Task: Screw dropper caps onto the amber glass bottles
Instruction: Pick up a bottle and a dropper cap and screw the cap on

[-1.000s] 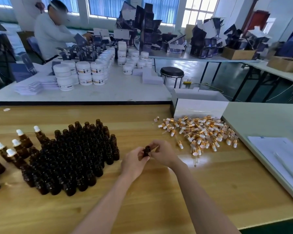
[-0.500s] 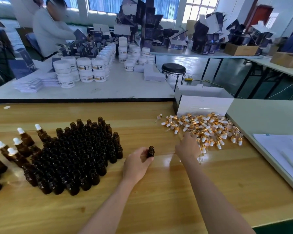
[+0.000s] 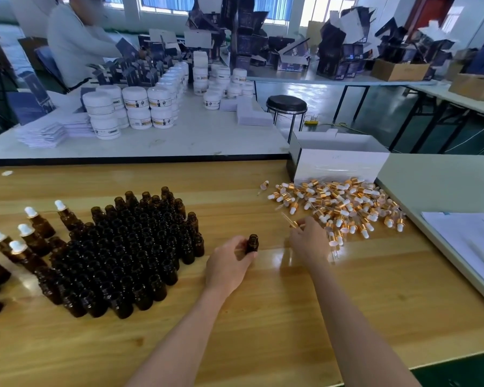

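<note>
Desk, left to right: capped bottles at far left; open bottles massed upright beside them; your left hand, fingers curled round one uncapped bottle, held upright; your right hand, fingertips pinching a cap beside the cap pile; white box behind the pile.
</note>
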